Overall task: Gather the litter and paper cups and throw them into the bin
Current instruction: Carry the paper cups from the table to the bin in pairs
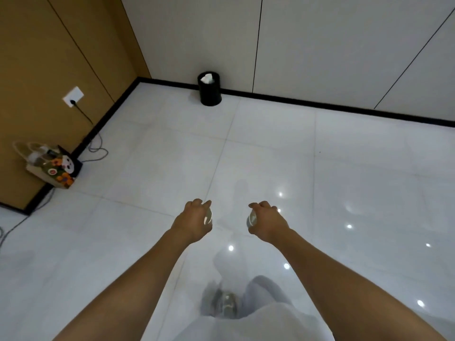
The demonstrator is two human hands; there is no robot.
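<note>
Black round plastic bin [209,91] at 12 o'clock, white paper inside; left grip [194,221] curls round small white paper cup [208,216], right grip [267,222] round another cup [251,219].

Both forearms bare to the frame's lower edge; no sleeves, watch, bracelets or rings seen. Left hand [194,221] and right hand [267,223] ungloved. Loose, pale grey-white trousers [266,316] at bottom centre, fabric soft and lightly creased. One shoe [225,302] shows below them, greyish with darker patches, too blurred for detail.
</note>
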